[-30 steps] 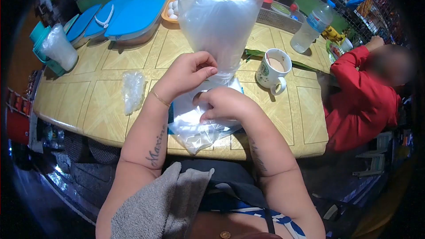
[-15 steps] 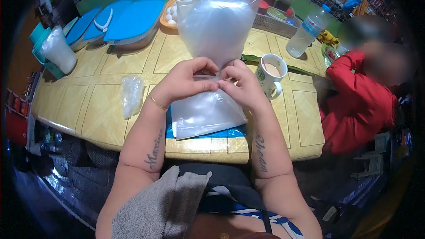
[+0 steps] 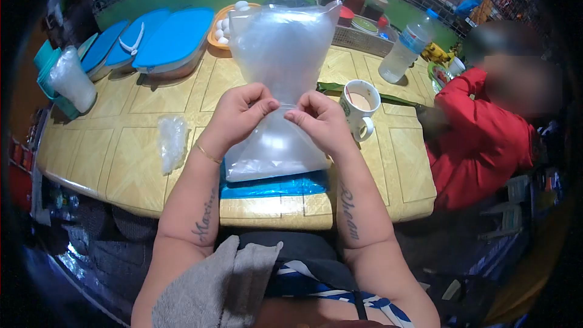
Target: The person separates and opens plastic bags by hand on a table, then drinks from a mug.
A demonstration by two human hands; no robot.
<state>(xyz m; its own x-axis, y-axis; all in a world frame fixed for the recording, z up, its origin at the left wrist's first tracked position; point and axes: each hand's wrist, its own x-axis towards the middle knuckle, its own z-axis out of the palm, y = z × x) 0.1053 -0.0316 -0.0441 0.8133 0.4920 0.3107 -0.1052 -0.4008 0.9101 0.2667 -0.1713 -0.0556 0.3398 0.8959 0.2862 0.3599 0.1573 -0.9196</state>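
A thin clear plastic bag (image 3: 276,149) lies over a blue plastic packet (image 3: 276,186) at the table's front edge. My left hand (image 3: 246,109) pinches the clear bag's upper left part between thumb and fingers. Just to the right, my right hand (image 3: 317,120) is closed in a pinch on the same bag. Beyond both hands stands a tall, puffed-up clear bag (image 3: 282,42), narrow toward its bottom. Whether it joins the bag in my hands cannot be made out.
On the table (image 3: 136,158) are a mug of drink (image 3: 359,109), a water bottle (image 3: 407,48), blue-lidded containers (image 3: 176,36), a crumpled plastic bag (image 3: 172,143) and a bowl of eggs (image 3: 223,31). A person in red (image 3: 486,140) sits at the right.
My right hand has come up from the lower bag to pinch it beside my left hand. The lower bag now lies flatter, with more of the blue packet showing. The whole view has shifted slightly.
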